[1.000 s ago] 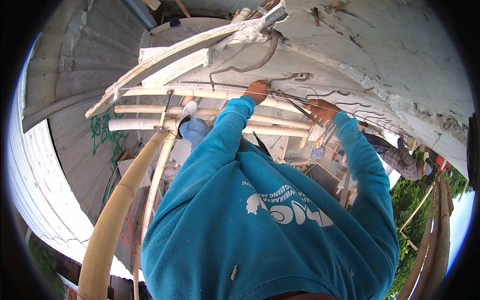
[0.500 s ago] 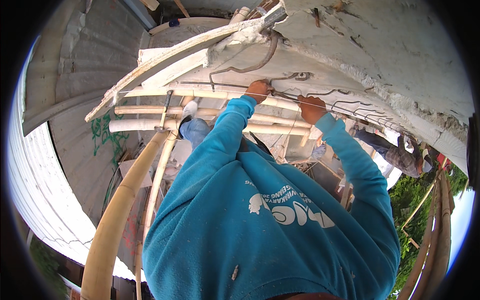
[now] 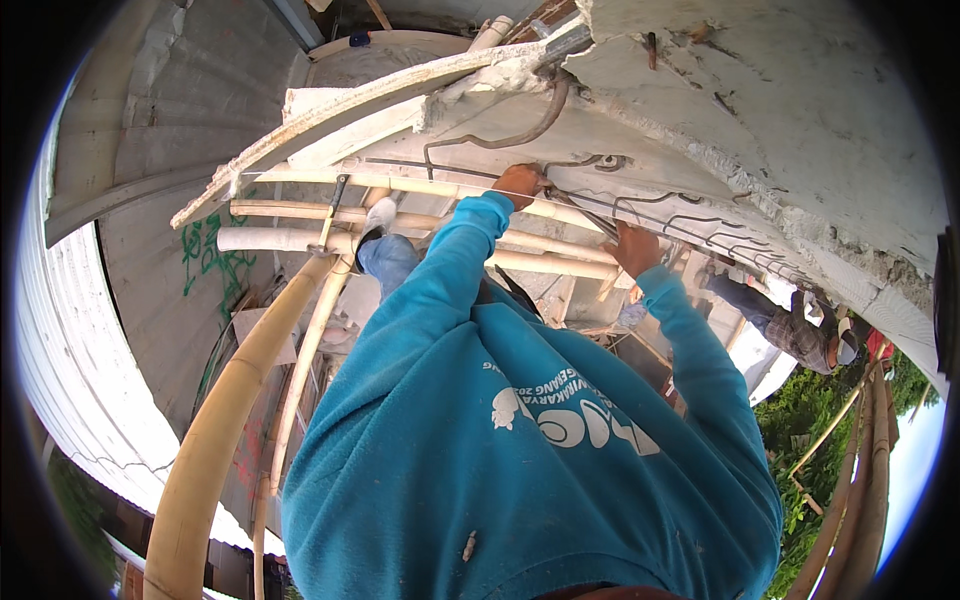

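Rough grey concrete (image 3: pixel 800 130) fills the upper right, its broken lower edge crumbly and pitted, with thin dark steel bars (image 3: pixel 690 222) running along it and bending into loops. One thicker bar (image 3: pixel 510 135) curves out of the concrete near the top like a hook. Below the bars lie smooth pale bamboo poles (image 3: pixel 440 218), round and laid roughly side by side, and a thick yellowish pole (image 3: pixel 225 420) sweeps down to the lower left. A ribbed metal sheet (image 3: pixel 60 370) curves along the left edge.

Both arms, in bright teal sleeves (image 3: pixel 440 300) of soft knit cloth, reach up to the bars. The left hand (image 3: pixel 521 184) is closed at the thin bars just under the concrete edge, fingers curled; whether it grips a bar or a small tool cannot be told. The right hand (image 3: pixel 634 247) is also curled, set against the bars a little lower and to the right, and what it holds is hidden.

Another person (image 3: pixel 790 325) in a checked shirt crouches farther right beneath the concrete. Green foliage (image 3: pixel 800 420) shows beyond.
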Action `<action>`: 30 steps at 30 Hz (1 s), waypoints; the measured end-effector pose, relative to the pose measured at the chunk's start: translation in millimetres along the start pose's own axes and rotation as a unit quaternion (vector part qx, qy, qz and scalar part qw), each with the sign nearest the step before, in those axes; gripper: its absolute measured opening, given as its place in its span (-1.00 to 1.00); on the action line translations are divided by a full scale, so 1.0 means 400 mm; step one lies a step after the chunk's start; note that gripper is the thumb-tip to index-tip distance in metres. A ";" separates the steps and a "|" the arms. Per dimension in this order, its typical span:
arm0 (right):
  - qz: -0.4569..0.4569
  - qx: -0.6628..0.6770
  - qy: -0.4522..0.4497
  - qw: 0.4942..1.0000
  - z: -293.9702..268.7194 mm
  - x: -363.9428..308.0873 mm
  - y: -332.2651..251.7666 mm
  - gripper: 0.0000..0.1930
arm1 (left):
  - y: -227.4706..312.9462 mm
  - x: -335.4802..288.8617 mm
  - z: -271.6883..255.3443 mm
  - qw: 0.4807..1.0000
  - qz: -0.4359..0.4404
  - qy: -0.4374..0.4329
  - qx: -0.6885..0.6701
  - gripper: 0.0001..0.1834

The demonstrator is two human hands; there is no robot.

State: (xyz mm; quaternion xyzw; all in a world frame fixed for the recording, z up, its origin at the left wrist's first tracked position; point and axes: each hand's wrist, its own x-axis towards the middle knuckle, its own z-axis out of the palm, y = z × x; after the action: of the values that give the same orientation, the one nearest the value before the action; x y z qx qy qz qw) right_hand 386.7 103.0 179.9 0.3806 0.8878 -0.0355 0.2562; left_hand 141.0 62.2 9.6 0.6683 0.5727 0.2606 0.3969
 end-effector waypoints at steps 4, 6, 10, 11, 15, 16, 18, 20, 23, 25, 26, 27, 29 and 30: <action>0.031 0.049 -0.004 0.998 0.070 -0.002 0.019 -0.72 | -0.026 -0.005 0.024 0.999 0.029 0.027 0.004 -0.71; 0.027 0.082 0.031 0.996 0.114 -0.008 0.024 -0.75 | -0.021 -0.003 0.019 0.999 0.025 0.015 0.017 -0.71; 0.035 0.144 0.079 0.986 0.223 -0.012 0.042 -0.75 | -0.026 0.001 0.032 1.000 0.015 0.005 0.027 -0.70; 0.036 0.150 0.086 0.984 0.232 -0.010 0.038 -0.76 | -0.034 0.000 0.037 0.999 0.020 0.013 0.026 -0.69; 0.053 0.161 0.057 0.984 0.231 -0.012 0.053 -0.76 | -0.018 -0.007 0.025 0.998 0.034 0.048 0.030 -0.69; 0.050 0.154 0.066 0.985 0.214 -0.014 0.051 -0.74 | -0.014 -0.006 0.023 0.998 0.030 0.038 0.037 -0.70; 0.046 0.141 0.082 0.985 0.175 -0.024 0.054 -0.68 | -0.007 0.001 0.016 0.998 0.023 0.016 0.050 -0.71; 0.001 0.097 0.048 0.994 0.072 -0.032 0.041 -0.35 | -0.036 0.009 0.042 0.997 0.032 0.030 0.066 -0.71; -0.098 0.006 0.064 0.993 -0.028 -0.031 0.019 -0.46 | -0.033 0.005 0.036 0.998 0.033 0.032 0.041 -0.67; -0.170 -0.055 0.074 0.981 -0.048 -0.024 0.029 -0.46 | -0.035 0.009 0.045 0.999 0.023 0.031 0.030 -0.70; -0.178 -0.079 0.097 0.976 -0.057 -0.020 0.026 -0.45 | -0.041 0.009 0.052 0.999 0.016 0.031 0.024 -0.71; -0.187 -0.102 0.119 0.970 -0.066 -0.016 0.023 -0.44 | -0.046 0.019 0.056 0.999 0.008 0.032 0.030 -0.75; -0.201 -0.131 0.130 0.962 -0.103 -0.001 -0.005 -0.44 | -0.065 0.028 0.074 0.998 -0.019 0.036 0.039 -0.80; -0.165 -0.135 0.078 0.974 -0.124 0.003 -0.033 -0.46 | -0.071 0.021 0.080 0.998 -0.028 0.035 0.032 -0.81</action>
State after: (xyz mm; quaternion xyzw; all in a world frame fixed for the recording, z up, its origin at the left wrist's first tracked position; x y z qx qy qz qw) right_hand 355.8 107.2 220.5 0.1920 0.9522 0.0728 0.2261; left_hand 152.3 63.9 -32.4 0.6548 0.6128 0.2543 0.3620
